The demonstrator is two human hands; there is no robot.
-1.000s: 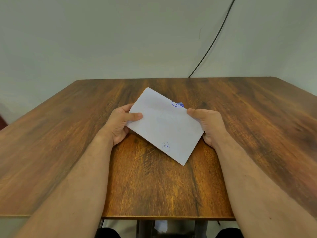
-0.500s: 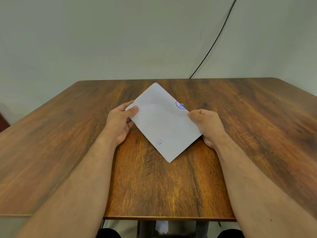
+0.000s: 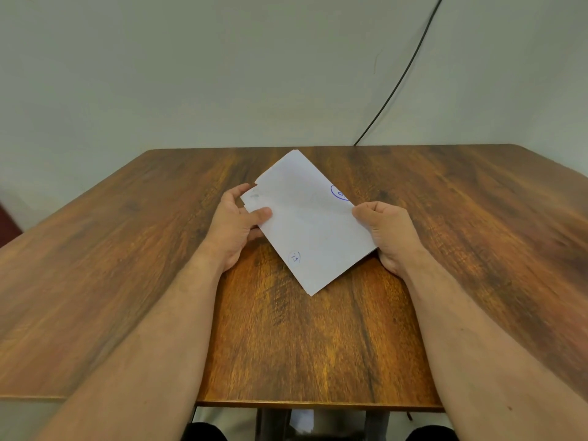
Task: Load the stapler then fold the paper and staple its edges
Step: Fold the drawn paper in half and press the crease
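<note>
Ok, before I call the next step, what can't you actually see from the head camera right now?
- Stapler: nowhere in the head view, so I cannot tell whether it is loaded.
- Staples in the folded paper: too small to tell.
- Blue pen marks: too small to read; the upper one runs behind the right hand.
- Fingers of the left hand: partly hidden under the sheet.

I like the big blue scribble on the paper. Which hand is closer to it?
Right. The right hand pinches the paper just below the blue scribble; the left hand holds the opposite edge.

Brown wood-grain table [image 3: 159, 281], folded white paper [image 3: 311, 224] perhaps touching it.
</note>
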